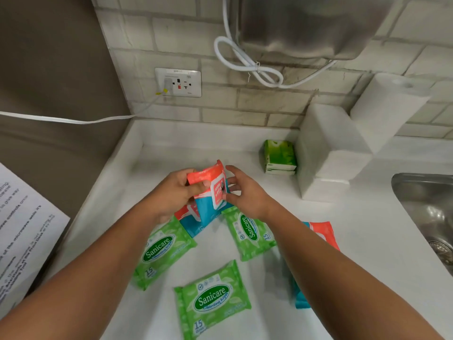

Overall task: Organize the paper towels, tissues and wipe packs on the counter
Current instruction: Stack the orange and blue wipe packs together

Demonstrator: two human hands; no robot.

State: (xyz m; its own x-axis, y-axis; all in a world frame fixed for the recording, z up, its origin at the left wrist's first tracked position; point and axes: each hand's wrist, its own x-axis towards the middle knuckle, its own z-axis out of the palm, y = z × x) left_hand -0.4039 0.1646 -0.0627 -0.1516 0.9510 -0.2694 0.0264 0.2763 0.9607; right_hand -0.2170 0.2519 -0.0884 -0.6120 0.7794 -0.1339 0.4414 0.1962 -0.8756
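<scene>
Holding an orange-and-blue wipe pack (pixel 212 186) upright above the white counter (pixel 343 217): left hand (pixel 175 192) curled round its left edge, right hand (pixel 246 193) pinching the right edge, thumb at the label flap. Just under the right wrist lies a green wipe pack (pixel 248 233).

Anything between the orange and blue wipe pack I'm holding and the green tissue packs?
Nothing visible: only bare white counter separates the orange and blue wipe pack from the green tissue packs.
</scene>
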